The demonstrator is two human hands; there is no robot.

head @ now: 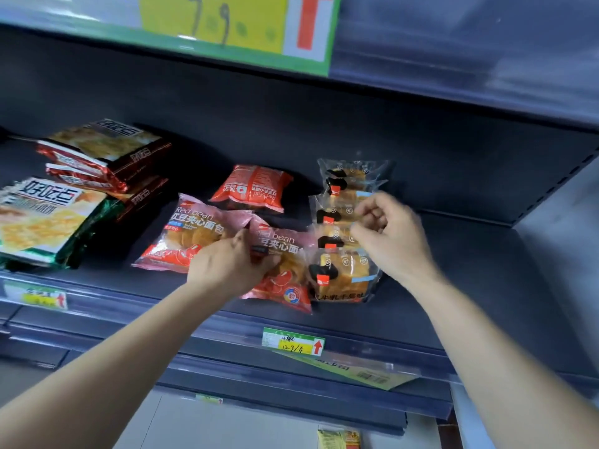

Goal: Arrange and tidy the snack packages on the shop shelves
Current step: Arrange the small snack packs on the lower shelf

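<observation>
Shelf [470,270] stock overlaps. Left hand [227,267] grips a pink pack [285,244]; right hand [392,238], at 3 o'clock, pinches a clear pack [335,217]. A tug risks toppling the adjacent clear packs [343,277].

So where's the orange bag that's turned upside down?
In the head view, the orange bag lies at the back middle of the shelf, just behind the pink red bean bags and left of the clear toast packs.

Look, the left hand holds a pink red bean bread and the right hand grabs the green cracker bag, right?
Wrong about the right hand: the head view shows it pinching a clear toast packet. The left hand does hold a pink red bean bread.
</observation>
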